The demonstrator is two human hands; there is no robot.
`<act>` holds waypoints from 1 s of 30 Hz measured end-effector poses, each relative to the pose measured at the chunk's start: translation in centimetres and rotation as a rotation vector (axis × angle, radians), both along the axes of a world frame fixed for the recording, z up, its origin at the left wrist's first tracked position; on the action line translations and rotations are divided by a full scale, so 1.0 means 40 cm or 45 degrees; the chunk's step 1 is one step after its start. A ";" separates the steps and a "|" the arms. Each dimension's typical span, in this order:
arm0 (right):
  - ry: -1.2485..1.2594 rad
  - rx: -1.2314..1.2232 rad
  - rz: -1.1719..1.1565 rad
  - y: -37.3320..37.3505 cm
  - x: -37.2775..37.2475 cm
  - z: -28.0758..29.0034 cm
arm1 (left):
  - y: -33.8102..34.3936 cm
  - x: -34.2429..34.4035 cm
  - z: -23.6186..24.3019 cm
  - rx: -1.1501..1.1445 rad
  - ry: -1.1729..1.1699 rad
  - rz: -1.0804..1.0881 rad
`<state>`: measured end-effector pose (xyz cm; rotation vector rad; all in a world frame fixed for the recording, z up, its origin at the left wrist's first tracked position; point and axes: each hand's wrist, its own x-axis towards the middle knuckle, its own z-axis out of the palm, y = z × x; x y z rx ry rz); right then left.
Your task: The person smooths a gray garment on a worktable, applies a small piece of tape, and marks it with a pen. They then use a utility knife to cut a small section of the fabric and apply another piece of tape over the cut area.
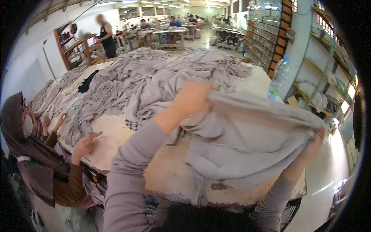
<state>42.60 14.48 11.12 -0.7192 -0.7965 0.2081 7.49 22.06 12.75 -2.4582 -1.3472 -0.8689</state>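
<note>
A: Grey garment (247, 139) — one piece of soft knit cloth, held stretched between two hands above the near edge of the desk (170, 170). How is it gripped?

B: The left hand (193, 96) is closed over the upper left edge of the cloth, with the fabric bunched under the fingers. The right hand (315, 145) is pinched on the far right corner, fingers curled into the fold. The cloth is seen draped below and between both hands, its lower part resting on the desk.

A: What is listed beyond the left hand?

B: A large heap of grey fabric (154, 81), the same colour as the held piece, is spread over the desk just beyond and to the left of the left hand. A dark piece of cloth (87, 83) is noted farther left, among the heap.

A: And beyond the right hand?

B: A clear plastic bottle (279, 77) is stood upright at the far desk edge, above and left of the right hand. Shelving (328, 65) with folded items is seen farther right.

A: Other persons recorded?

B: A co-worker's hand (83, 146) is laid on the desk edge, well left of the left hand, with a brown sleeve behind it. Whether anything is held by it cannot be told. More people are seen at distant desks in the background.
</note>
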 end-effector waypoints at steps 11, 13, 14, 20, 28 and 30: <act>-0.873 -0.790 0.243 0.116 0.022 -0.228 | -0.306 -0.091 -0.153 -0.739 0.566 0.087; -0.902 -0.835 0.409 0.116 0.000 -0.238 | -0.311 -0.110 -0.197 -1.107 0.471 -0.092; -0.816 -0.788 0.502 0.116 -0.015 -0.240 | -0.310 -0.108 -0.212 -1.065 0.301 -0.134; -0.576 -0.523 0.756 0.075 -0.038 -0.206 | -0.191 0.021 -0.229 -0.295 -0.068 -0.326; -0.551 -0.434 0.696 0.021 0.057 -0.166 | -0.148 -0.047 -0.250 -0.715 -0.539 -0.535; -0.701 -0.636 0.595 0.030 0.070 -0.192 | -0.157 -0.126 -0.261 -0.769 -0.840 -0.436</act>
